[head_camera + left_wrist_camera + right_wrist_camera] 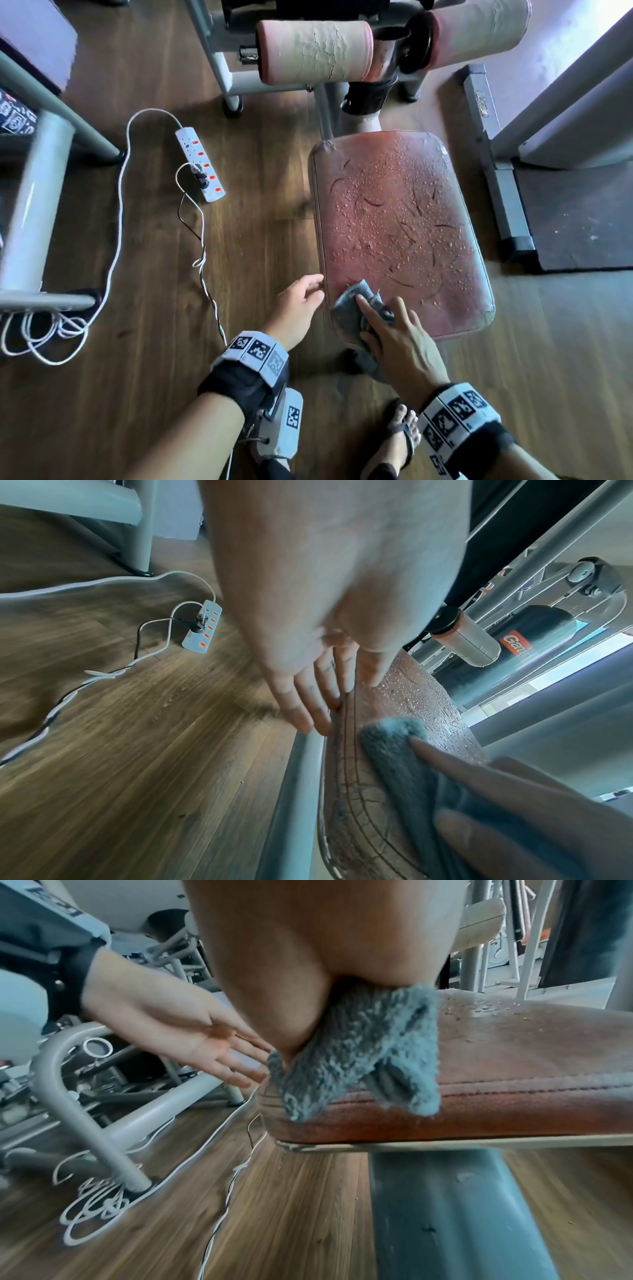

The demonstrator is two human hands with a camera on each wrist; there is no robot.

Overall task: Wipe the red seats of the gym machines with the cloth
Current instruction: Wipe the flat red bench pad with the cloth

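Observation:
The red seat (397,233) is cracked and covered with water drops. A grey fluffy cloth (352,305) lies bunched on its near left corner, one end hanging over the front edge. My right hand (387,329) presses the cloth onto the seat with straight fingers, the index finger pointing forward. In the right wrist view the cloth (359,1047) sits under the palm on the seat (514,1047). My left hand (301,298) is open with straight fingers touching the seat's left side edge, just left of the cloth (390,750).
A white power strip (200,164) and its cables (116,219) lie on the wooden floor to the left, with a coil (44,329) by a grey machine frame (30,205). Worn foam rollers (315,51) stand beyond the seat. My sandalled foot (400,435) is below.

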